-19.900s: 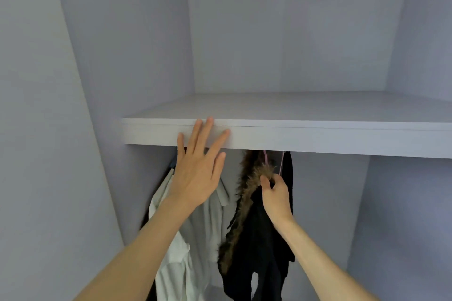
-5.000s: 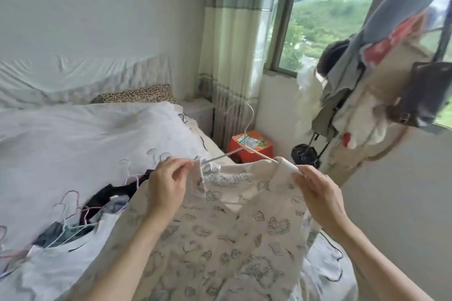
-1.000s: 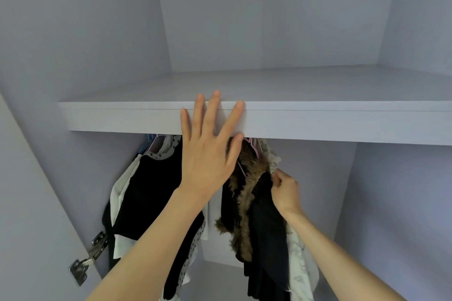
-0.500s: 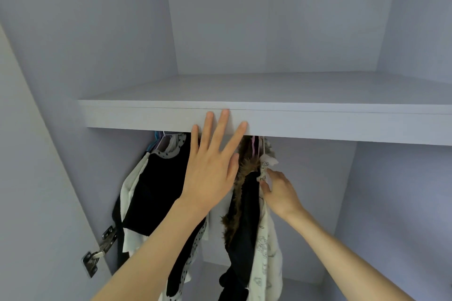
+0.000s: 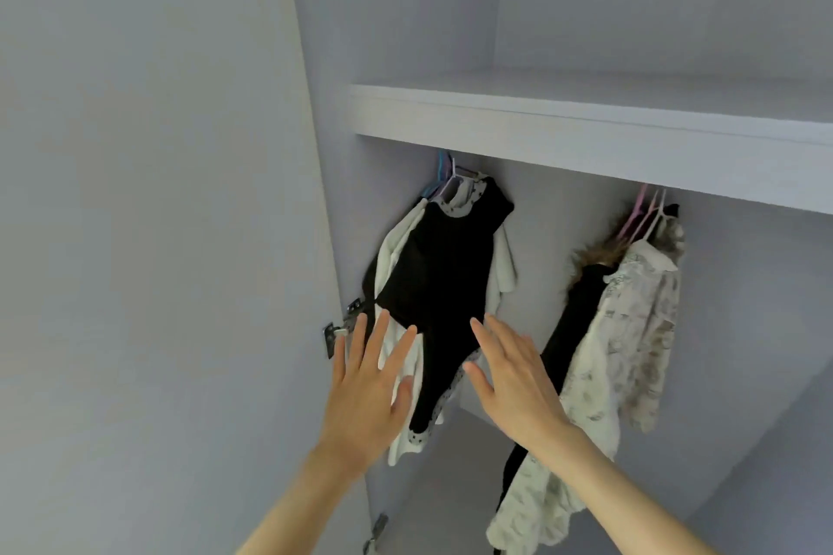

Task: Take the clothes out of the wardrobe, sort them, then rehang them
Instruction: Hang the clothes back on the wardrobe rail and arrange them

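Rehang step looks underway: clothes hang in 2 groups under the shelf (image 5: 586, 140); black top (image 5: 446, 284) w/ white pieces at centre, heart-print shirt (image 5: 631, 329) beside a fur-trimmed black coat (image 5: 581, 306) at right. Left hand (image 5: 365, 392) & right hand (image 5: 518, 383) sit lower centre, fingers spread, holding nothing; next move prob. needs another garment fetched, or these spaced out. Door hinge (image 5: 336, 331) sits just left of left hand; nothing blocks the gap btwn groups.

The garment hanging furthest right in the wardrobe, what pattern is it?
Cream garment with a grey printed pattern, seen in the head view.
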Demonstrator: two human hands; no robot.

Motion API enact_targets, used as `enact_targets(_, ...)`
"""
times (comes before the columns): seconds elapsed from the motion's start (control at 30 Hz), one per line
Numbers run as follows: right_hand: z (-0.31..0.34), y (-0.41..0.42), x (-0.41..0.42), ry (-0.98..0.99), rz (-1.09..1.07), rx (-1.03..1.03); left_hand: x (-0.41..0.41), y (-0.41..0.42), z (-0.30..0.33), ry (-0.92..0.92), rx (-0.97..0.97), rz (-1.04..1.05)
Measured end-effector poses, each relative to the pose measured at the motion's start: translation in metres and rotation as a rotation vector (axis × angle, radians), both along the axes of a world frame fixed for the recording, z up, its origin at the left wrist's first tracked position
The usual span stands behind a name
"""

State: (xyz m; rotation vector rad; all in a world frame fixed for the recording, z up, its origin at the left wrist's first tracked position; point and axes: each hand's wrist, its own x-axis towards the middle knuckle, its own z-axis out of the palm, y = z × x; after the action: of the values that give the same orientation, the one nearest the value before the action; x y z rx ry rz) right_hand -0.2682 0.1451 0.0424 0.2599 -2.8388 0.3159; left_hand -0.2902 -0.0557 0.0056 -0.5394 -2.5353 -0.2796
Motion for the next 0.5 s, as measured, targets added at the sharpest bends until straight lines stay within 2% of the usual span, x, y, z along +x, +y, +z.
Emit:
enact_targets(0.17, -0.028, -0.062, -0.001, -0.152, 0.182, 0.043, 0.055, -0.054, -0.04, -0.097, 0.01, 0.223)
enact_targets(0.37, -0.042, -0.127, 0.011, -0.101, 0.561, 0.015, 0.13, -0.101, -0.052, -0.178, 0.042, 0.564)
enact_targets(0.5, -0.049, -0.175, 0.042, -0.158, 0.789, 0.036, 0.199, -0.126, -0.063, -0.233, 0.068, 0.81)
